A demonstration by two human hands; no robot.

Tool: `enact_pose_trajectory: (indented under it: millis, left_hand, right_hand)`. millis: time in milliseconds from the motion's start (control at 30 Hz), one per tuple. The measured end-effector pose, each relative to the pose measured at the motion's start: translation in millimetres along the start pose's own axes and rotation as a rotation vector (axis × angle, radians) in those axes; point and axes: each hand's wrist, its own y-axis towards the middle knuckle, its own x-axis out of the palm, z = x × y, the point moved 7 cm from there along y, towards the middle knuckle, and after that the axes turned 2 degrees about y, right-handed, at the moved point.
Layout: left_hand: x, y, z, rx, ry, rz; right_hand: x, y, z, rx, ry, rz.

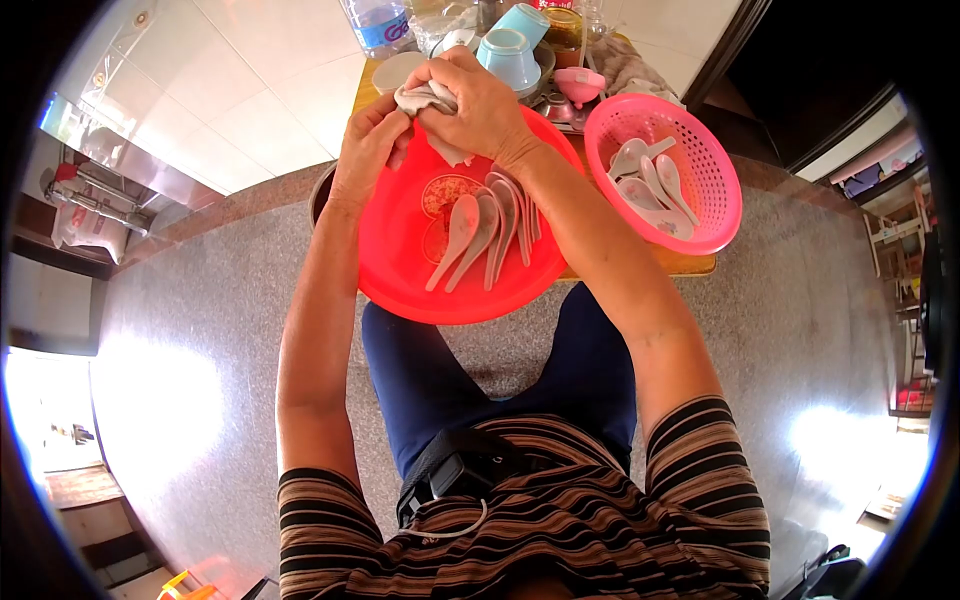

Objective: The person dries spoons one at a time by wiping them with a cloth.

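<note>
Over the far side of a red basin, my right hand is closed round a whitish cloth, and a loose end hangs below it. My left hand meets it from the left with thumb and fingers pinched at the cloth's edge. What the left fingers grip is hidden. In the basin several pale soup spoons lie fanned side by side, beside a printed red-and-gold pattern on its bottom. To the right, a pink colander holds several more white spoons.
A wooden table bears the basin and colander. Behind them stand light-blue bowls, a small pink cup, a jar, a large plastic bottle and a crumpled brownish cloth. My knees are under the basin's near edge.
</note>
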Motion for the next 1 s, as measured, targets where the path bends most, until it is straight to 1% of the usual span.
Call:
enact_pose_trajectory:
  millis: [133,167,233,300,433,500,533,600,633,700,733,800,833,900,933,1000]
  left_hand:
    - [2.1,-1.3,3.8,-0.007,-0.012,-0.011]
    - [2.9,-1.6,4.7,0.004,-0.028,-0.022]
    - [4.2,-2.4,6.3,0.016,-0.043,-0.032]
    - [7.3,-3.6,9.8,0.046,-0.027,-0.059]
    - [4.9,-3.1,9.3,0.045,-0.049,-0.063]
    - [0.3,-2.9,7.2,0.013,-0.049,0.005]
    - [0.0,-2.7,7.3,0.012,-0.049,0.005]
    - [-1.6,-1.4,5.4,-0.013,-0.119,0.015]
    - [-2.6,-0.8,4.7,-0.014,-0.119,0.013]
    - [-3.8,0.0,3.8,0.0,-0.131,0.006]
    - [-3.1,0.1,4.3,0.0,-0.131,0.005]
    - [-4.4,-0.3,6.3,0.006,-0.176,0.042]
    - [-4.3,-0.5,6.8,0.006,-0.176,0.043]
    - [-1.0,-0.3,8.2,0.016,-0.159,-0.002]
    - [-1.3,-0.3,8.2,0.016,-0.159,-0.002]
    - [-0.3,0.1,8.2,0.018,-0.145,-0.024]
  right_hand:
    - [-4.1,2.5,11.8,-0.008,0.075,0.044]
    - [-6.4,4.4,22.8,0.081,0.085,0.057]
    - [-8.1,4.7,35.9,0.168,0.095,0.071]
    - [-15.9,1.3,48.8,0.275,0.282,0.223]
    - [-16.1,6.1,47.2,0.203,0.245,0.206]
    - [-0.5,8.7,51.7,0.292,0.479,-0.017]
    - [-4.3,8.4,39.8,0.292,0.48,-0.017]
    - [1.9,0.1,25.4,0.462,0.642,-0.118]
    - [7.3,0.1,28.7,0.464,0.642,-0.116]
    - [11.6,4.6,32.6,0.252,0.702,-0.018]
    - [13.9,5.8,40.8,0.252,0.701,-0.018]
    - [11.6,10.5,45.1,0.216,0.809,0.012]
    - [5.9,9.1,43.9,0.215,0.809,0.011]
    - [1.8,1.5,50.0,0.414,0.91,-0.057]
    - [2.6,1.8,50.8,0.414,0.909,-0.057]
    - [-1.3,3.1,51.3,0.439,0.842,0.013]
